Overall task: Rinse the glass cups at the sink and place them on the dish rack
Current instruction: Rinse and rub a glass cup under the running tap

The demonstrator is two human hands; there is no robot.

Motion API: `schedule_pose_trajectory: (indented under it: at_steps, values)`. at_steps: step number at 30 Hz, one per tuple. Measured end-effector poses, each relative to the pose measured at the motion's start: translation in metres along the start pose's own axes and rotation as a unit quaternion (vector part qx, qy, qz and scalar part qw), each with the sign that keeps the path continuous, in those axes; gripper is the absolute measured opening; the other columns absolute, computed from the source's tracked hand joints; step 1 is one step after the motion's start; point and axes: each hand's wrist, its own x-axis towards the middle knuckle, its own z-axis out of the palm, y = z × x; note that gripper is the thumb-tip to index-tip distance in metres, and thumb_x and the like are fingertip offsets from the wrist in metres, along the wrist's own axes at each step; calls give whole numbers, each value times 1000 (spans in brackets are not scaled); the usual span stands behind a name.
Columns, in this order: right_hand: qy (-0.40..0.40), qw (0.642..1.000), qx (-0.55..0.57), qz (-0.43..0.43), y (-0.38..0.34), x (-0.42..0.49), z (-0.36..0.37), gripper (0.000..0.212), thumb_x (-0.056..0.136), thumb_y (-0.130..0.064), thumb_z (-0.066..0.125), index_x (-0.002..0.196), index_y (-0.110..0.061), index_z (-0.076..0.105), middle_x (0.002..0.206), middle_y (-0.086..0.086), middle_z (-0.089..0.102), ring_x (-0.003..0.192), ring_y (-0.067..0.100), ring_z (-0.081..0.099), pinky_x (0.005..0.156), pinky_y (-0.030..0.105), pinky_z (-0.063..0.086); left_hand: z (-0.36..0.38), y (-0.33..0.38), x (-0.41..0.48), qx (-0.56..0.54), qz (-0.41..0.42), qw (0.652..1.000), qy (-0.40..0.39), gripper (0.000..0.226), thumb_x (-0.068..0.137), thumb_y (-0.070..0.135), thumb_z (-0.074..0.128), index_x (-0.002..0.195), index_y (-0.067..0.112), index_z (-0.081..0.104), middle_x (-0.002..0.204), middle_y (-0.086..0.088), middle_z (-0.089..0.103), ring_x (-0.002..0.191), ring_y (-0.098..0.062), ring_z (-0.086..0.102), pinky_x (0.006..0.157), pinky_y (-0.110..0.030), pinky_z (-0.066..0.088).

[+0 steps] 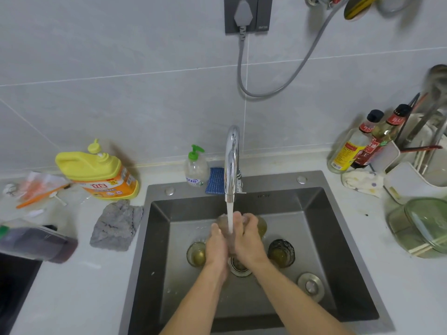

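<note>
Setting: a home kitchen. Evidence logged relative to the stainless sink [266, 180]. A chrome faucet [231, 160] rose at its back rim with water running, and glass cups [197, 253] stood in its basin. Behind the sink, a pump bottle of hand soap [196, 168] and a blue sponge [215, 181] sat against the grey tiled wall [121, 81]. Left of the sink, on the pale countertop [84, 286], were a yellow dish-detergent jug [101, 175] and a grey cloth [116, 226]. Right of the sink stood two sauce bottles [348, 148], a white utensil holder [408, 180] with chopsticks and other utensils, and a green glass lidded container [420, 226]. Above the sink, a wall socket [248, 14] carried a plugged cable.
</note>
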Motion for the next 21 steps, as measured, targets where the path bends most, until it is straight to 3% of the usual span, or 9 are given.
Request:
schedule_pose_trajectory:
  at_steps: [3, 6, 8, 10, 12, 14, 17, 20, 21]
  values:
    - [-95, 995, 22, -8, 11, 1, -5, 65, 110, -41, 40, 165, -34, 7, 169, 2, 25, 151, 26, 35, 123, 51, 33, -8, 5, -2, -75, -29, 995, -55, 74, 103, 69, 32, 111, 13, 79, 109, -16, 80, 107, -31, 74, 94, -48, 56]
    - [-139, 971, 189, 41, 13, 6, -15, 81, 95, -29, 74, 159, -42, 27, 157, -3, 46, 138, 22, 54, 115, 51, 46, -14, 9, -8, -125, -33, 985, -114, 70, 102, 67, 39, 117, 10, 76, 114, -18, 78, 109, -34, 74, 103, -54, 53]
    - [-117, 967, 217, 65, 11, 11, -17, 65, 86, -28, 84, 142, -32, 50, 134, 1, 65, 115, 23, 70, 101, 50, 57, -12, 10, -14, -136, -41, 981, -130, 61, 102, 61, 48, 120, 9, 73, 114, -19, 78, 109, -35, 75, 104, -54, 53]
    - [-38, 981, 175, 80, 2, 16, -17, 34, 89, -40, 78, 107, -17, 61, 102, 3, 73, 89, 19, 72, 82, 41, 60, -10, 9, -18, -120, -44, 982, -138, 49, 104, 49, 54, 120, 8, 74, 113, -18, 79, 106, -34, 75, 96, -51, 57]
    - [58, 989, 109, 80, -4, 17, -17, 50, 94, -60, 63, 78, -14, 51, 75, 2, 63, 68, 16, 60, 65, 29, 49, -8, 6, -17, -89, -32, 986, -139, 39, 105, 37, 56, 125, 8, 72, 116, -17, 78, 109, -32, 74, 96, -48, 57]
    - [68, 997, -27, 29, -5, 16, -21, 62, 98, -66, 47, 65, -14, 50, 65, 0, 59, 59, 13, 55, 58, 23, 45, -9, 4, -12, -90, -13, 989, -116, 37, 101, 31, 64, 130, 8, 65, 118, -19, 77, 106, -32, 76, 89, -46, 61]
    - [-29, 990, -117, -76, 5, 9, -27, 55, 103, -54, 48, 69, -17, 68, 69, -2, 70, 64, 4, 67, 76, 28, 59, -10, 5, 1, -92, 13, 993, -78, 39, 102, 37, 63, 131, 11, 59, 111, -20, 78, 92, -31, 80, 66, -40, 64]
    - [-184, 973, -90, -105, 12, 5, -37, 11, 99, -27, 68, 92, -28, 76, 90, -9, 79, 87, 0, 74, 94, 33, 59, -8, 2, 12, -25, 2, 998, -65, 59, 105, 61, 41, 124, 13, 69, 107, -15, 80, 95, -26, 78, 64, -33, 62]
    - [-218, 964, -109, -110, 12, 5, -41, 9, 97, -25, 70, 100, -29, 78, 96, -13, 80, 93, 1, 75, 97, 33, 58, -7, 1, 13, -5, -4, 998, -67, 66, 105, 65, 36, 120, 12, 73, 106, -15, 80, 94, -26, 76, 69, -33, 62]
